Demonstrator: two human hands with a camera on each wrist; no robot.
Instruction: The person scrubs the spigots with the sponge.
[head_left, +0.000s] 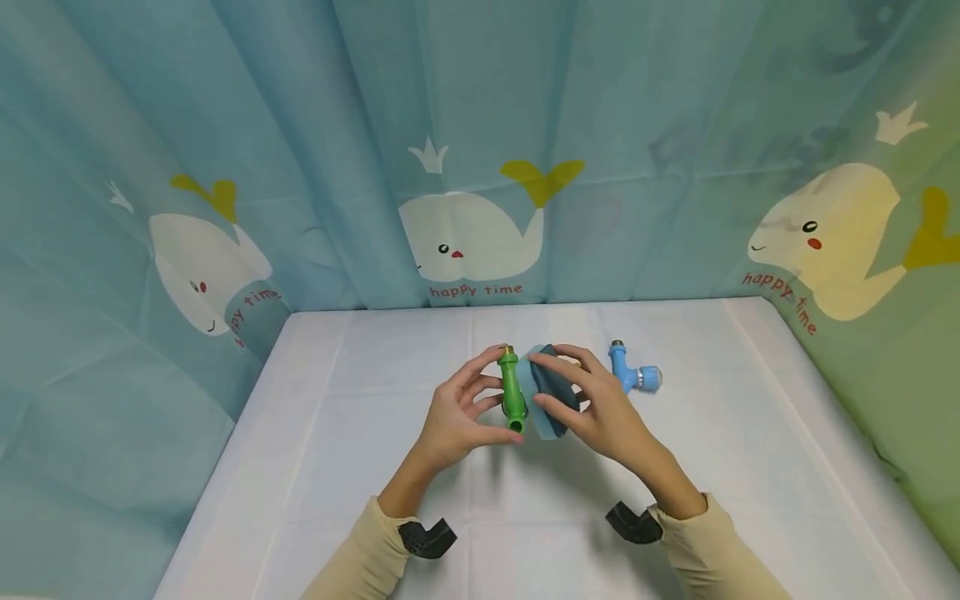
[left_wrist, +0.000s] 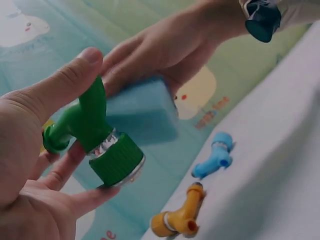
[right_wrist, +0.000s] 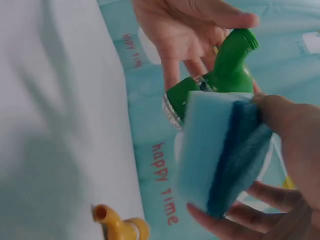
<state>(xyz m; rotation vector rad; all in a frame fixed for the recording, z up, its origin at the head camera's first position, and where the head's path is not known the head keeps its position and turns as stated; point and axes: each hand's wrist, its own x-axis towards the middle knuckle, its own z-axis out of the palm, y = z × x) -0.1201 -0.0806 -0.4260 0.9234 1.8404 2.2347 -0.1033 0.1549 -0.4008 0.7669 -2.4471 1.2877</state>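
My left hand holds a green plastic tap between thumb and fingers, above the white table. In the left wrist view the tap's ribbed knob points down toward the fingertips. My right hand grips a blue sponge with a light foam side and a darker scouring side. The light foam side faces the green tap and overlaps it in the right wrist view.
A blue tap lies on the white table right of the hands. An orange tap lies near it, mostly hidden behind the right hand in the head view. A whale-print curtain hangs behind the table.
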